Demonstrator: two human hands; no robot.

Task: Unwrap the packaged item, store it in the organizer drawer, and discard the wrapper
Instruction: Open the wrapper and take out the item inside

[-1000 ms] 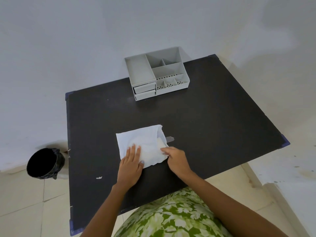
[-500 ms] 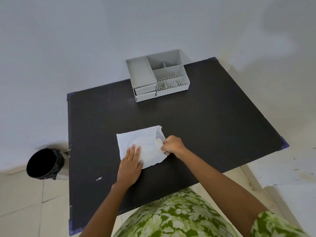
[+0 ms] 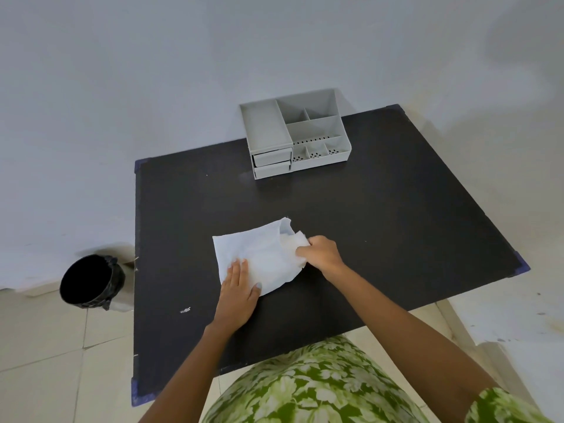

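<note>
**Pulling the soft thing out of its white wrapper**

On the black table point(image 3: 396, 209), a white wrapper point(image 3: 259, 254) lies flat, close to the person. It looks thin and crinkly, like paper or soft plastic, with a wavy torn edge. Its right end gapes open like a little bag.

The left hand point(image 3: 239, 296) lies flat on the near corner, fingers straight and close together. That likely pins the wrapper down so it will not slide. The right hand point(image 3: 320, 253) is curled up, fingers pinched on the white item point(image 3: 294, 241) poking out of the open end. It looks soft and crumpled; what it is, I cannot tell.

At the far edge sits a gray organizer point(image 3: 338, 155). It looks like hard, smooth plastic with many boxes. Its two small drawers point(image 3: 271, 164) are shut. A round black bin point(image 3: 88, 282) waits on the floor to the left, probably for the wrapper.
</note>
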